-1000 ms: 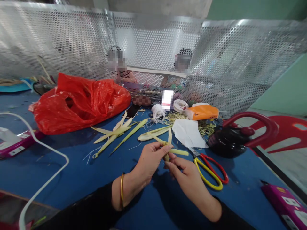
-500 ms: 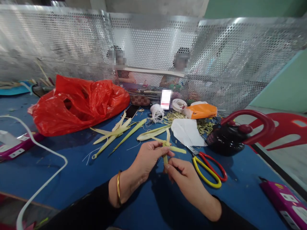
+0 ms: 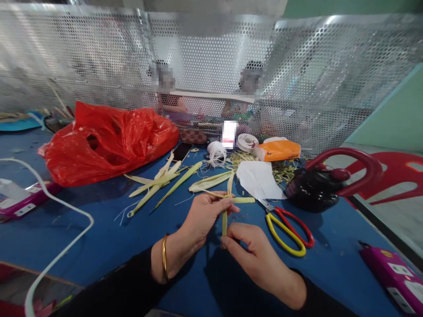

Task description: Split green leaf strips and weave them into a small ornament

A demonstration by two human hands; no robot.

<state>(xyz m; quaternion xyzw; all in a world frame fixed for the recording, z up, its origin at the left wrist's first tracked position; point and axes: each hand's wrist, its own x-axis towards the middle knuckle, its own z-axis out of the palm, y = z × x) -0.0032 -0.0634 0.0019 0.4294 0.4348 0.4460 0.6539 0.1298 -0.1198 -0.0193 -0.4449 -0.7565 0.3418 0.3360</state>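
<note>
My left hand [image 3: 206, 220] pinches the middle of a cross of pale green leaf strips [image 3: 243, 200], with thumb on top. One strip points away, another sticks out to the right. My right hand [image 3: 254, 253] pinches the lower end of the strip that hangs toward me. Beyond my hands lies a folded leaf [image 3: 209, 181]; a long leaf [image 3: 178, 185] and a pile of leaf strips [image 3: 155, 181] are to the left. Scissors with red and yellow handles [image 3: 286, 235] rest right of my right hand, beside white paper [image 3: 259, 179].
A red plastic bag [image 3: 109, 145], phone [image 3: 181, 152], string [image 3: 217, 154] and spool [image 3: 247, 142] lie farther back. A black kettle [image 3: 312, 191] and purple power strip [image 3: 391, 273] are right. A white cable [image 3: 79, 211] curves at left. Two people sit behind the perforated screen [image 3: 211, 48].
My right hand has moved slightly down and toward me along the lower strip, away from my left hand. The strip to the right now lies more level.
</note>
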